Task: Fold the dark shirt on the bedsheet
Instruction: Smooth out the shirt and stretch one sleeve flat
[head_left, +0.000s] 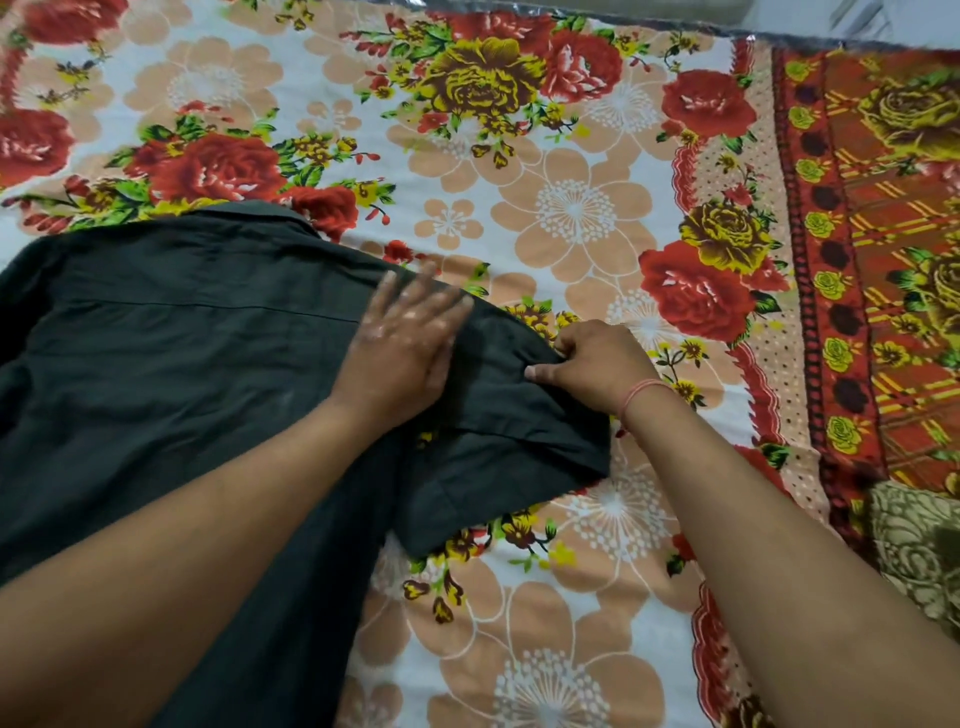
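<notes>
Pinching the matte dark shirt (171, 364) sleeve's rumpled edge, the right hand (597, 369) grips cloth; the left hand (405, 338) presses flat, fingers spread, on the floral bedsheet (571, 208).

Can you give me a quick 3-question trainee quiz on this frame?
1. True or false: the left hand lies flat, palm down, on the dark shirt.
2. What does the right hand pinch? A) the collar B) the upper edge of the sleeve C) the bedsheet
3. Fill in: on the right wrist is a thin pink ____.

Key
1. True; its fingers are spread on the shoulder area.
2. B; the sleeve spreads out over the floral bedsheet, while the collar sits at the far edge, untouched.
3. Thread.
</notes>
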